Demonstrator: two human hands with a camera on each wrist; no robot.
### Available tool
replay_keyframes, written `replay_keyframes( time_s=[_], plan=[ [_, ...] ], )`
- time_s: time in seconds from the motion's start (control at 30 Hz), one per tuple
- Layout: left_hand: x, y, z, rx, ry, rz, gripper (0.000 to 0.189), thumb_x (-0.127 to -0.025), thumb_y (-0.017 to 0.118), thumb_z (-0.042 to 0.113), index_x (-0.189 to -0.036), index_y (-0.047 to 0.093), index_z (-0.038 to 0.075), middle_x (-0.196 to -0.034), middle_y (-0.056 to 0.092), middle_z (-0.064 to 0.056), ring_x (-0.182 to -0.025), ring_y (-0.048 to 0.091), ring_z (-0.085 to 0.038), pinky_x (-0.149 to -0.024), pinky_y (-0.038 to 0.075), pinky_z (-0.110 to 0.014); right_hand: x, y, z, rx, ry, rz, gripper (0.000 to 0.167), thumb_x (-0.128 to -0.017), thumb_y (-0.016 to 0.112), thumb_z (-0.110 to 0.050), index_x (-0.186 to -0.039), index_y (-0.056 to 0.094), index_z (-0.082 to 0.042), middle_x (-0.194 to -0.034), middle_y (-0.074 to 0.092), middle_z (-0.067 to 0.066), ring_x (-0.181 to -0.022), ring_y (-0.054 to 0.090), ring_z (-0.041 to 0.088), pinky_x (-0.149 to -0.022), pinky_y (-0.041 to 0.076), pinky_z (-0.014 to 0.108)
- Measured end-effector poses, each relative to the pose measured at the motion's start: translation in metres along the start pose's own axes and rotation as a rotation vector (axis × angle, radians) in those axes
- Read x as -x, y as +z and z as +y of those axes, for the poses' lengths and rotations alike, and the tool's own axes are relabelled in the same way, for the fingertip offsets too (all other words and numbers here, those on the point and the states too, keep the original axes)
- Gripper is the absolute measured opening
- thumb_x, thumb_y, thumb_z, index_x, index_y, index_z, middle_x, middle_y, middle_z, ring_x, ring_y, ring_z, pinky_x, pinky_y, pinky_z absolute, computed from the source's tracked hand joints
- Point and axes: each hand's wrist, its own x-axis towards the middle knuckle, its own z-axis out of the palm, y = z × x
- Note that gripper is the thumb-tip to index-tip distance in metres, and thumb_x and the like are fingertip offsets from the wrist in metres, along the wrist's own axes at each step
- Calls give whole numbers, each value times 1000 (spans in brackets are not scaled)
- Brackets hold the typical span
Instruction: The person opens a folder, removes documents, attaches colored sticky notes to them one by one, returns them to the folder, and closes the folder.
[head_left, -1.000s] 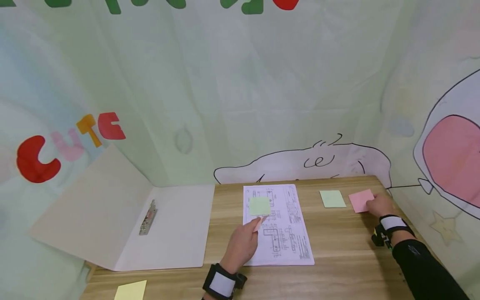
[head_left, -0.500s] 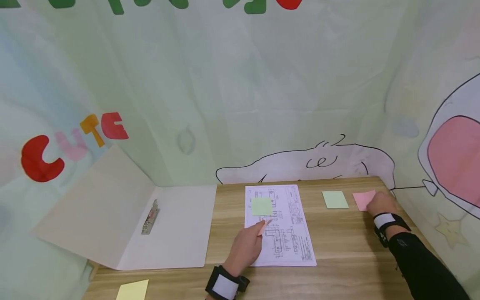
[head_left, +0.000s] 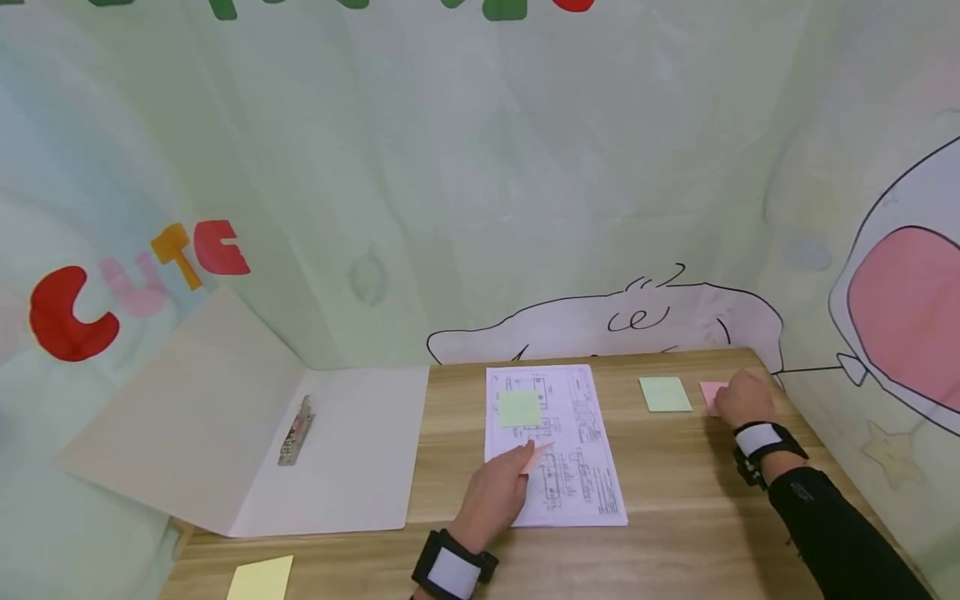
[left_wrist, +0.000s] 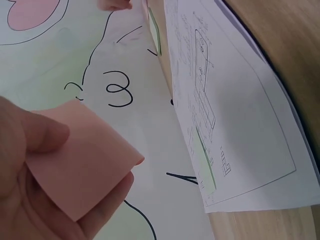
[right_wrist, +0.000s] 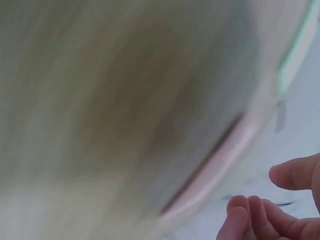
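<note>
Pinching a pink note above the drawing sheets, left hand nearer

Left grip is holding the note, thumb on one face, fingers behind; the note is projecting past the fingertips, away from the wrist. Looking roughly square, so no long axis to use. Sheets are lying below the grip on the table, long side running away from the person. A green note is sitting on the top sheet, just beyond the pinched note, slightly left. Left forearm is coming in from the near edge, hand angling forward and right. Right hand is reaching to the table's far right, partly covering a pink pad in the head view; right wrist view is showing thumb and fingers apart, nothing between. Pad contact: can't tell.
</note>
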Motion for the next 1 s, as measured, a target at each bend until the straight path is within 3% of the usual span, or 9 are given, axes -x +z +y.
replay_keyframes(
  time_s=[0.2, 0.33, 0.43, 0.53, 0.63, 0.73, 0.83, 0.93, 1.0],
  plan=[
    [0, 6, 4, -93, 20, -6, 36, -93, 53, 7, -128, 58, 1, -119, 63, -9, -107, 61, -21, -83, 49, -34, 17, 3, -44, -81, -168, -2, 26, -91, 49, -13, -86, 61, 9, -72, 60, 18, -59, 54, 28, -51, 42, 39],
    [0, 10, 8, -134, 29, 15, 35, -92, 53, 8, -127, 58, 2, -115, 65, -10, -101, 63, -22, -76, 51, -34, 36, 9, -83, -141, -283, 8, 23, -92, 52, -15, -78, 62, 1, -62, 54, 5, -52, 47, 18, -47, 36, 30],
    [0, 12, 12, -161, 34, 4, 37, -92, 54, 8, -127, 58, 2, -117, 64, -10, -104, 61, -22, -79, 51, -34, 54, 12, -114, -165, -346, -41, 26, -93, 53, -16, -71, 59, -4, -57, 47, 2, -50, 43, 16, -47, 33, 29],
    [-1, 13, 16, -191, 33, -19, 38, -91, 56, 8, -129, 56, 1, -120, 62, -10, -109, 59, -21, -83, 50, -35, 70, 16, -140, -181, -387, -171, 32, -96, 51, -20, -69, 57, -6, -56, 43, 0, -49, 39, 14, -47, 31, 27],
    [-2, 15, 21, -237, 47, -33, 40, -90, 58, 9, -129, 56, 1, -122, 62, -10, -112, 57, -21, -85, 49, -35, 83, 20, -158, -239, -401, -353, 35, -99, 46, -24, -77, 65, -4, -63, 52, 1, -53, 44, 14, -48, 34, 27],
    [-3, 19, 25, -294, 70, -32, 42, -88, 63, 9, -128, 56, 1, -123, 62, -9, -114, 56, -21, -84, 50, -35, 92, 27, -169, -321, -391, -531, 36, -100, 43, -24, -90, 70, -2, -75, 62, 3, -63, 53, 15, -55, 41, 28],
    [-4, 24, 28, -351, 85, -18, 44, -85, 66, 11, -127, 58, 2, -122, 62, -8, -113, 57, -21, -80, 51, -34, 98, 33, -174, -405, -404, -687, 35, -99, 41, -21, -89, 69, -3, -77, 64, 6, -68, 58, 18, -60, 45, 31],
    [-4, 28, 32, -397, 83, -18, 46, -82, 68, 13, -126, 58, 3, -123, 62, -7, -114, 57, -21, -78, 52, -33, 101, 37, -177, -459, -448, -781, 30, -96, 43, -17, -84, 68, -6, -72, 62, 5, -65, 56, 18, -59, 44, 31],
    [-4, 29, 34, -422, 79, -22, 46, -83, 68, 15, -126, 59, 4, -123, 61, -7, -114, 56, -21, -78, 52, -32, 103, 40, -178, -465, -485, -801, 27, -94, 45, -15, -80, 66, -7, -67, 59, 2, -61, 53, 15, -56, 42, 29]
  ],
)
